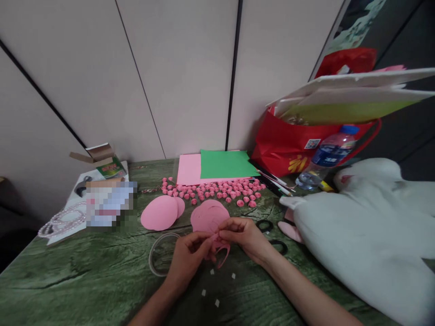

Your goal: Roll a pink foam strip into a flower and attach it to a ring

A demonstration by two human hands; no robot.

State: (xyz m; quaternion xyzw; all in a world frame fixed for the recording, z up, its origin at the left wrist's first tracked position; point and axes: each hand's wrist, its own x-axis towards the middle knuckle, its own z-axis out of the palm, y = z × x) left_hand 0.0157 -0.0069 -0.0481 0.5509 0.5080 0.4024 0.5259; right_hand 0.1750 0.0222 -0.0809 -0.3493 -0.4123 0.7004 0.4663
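Both hands meet over the near middle of the table, working on one curled pink paper strip (222, 256). My left hand (190, 254) pinches it from the left, and my right hand (243, 236) pinches its upper end between thumb and fingers. A loop of the strip hangs below the fingertips. Just behind the hands lies a pile of pink paper circles (209, 213), partly covered by my right hand. A roll of clear tape (152, 257) lies by my left hand. Black scissor handles (279, 246) show beside my right wrist; the blades are hidden.
Several rolled pink paper roses (220, 190) spread behind the circles, before green (227, 164) and pink sheets. More pink circles (159, 213) lie left. Small white squares (217, 303) dot the near table. At right stand a bottle (328, 156), red bag (272, 142) and white plush toy (360, 235).
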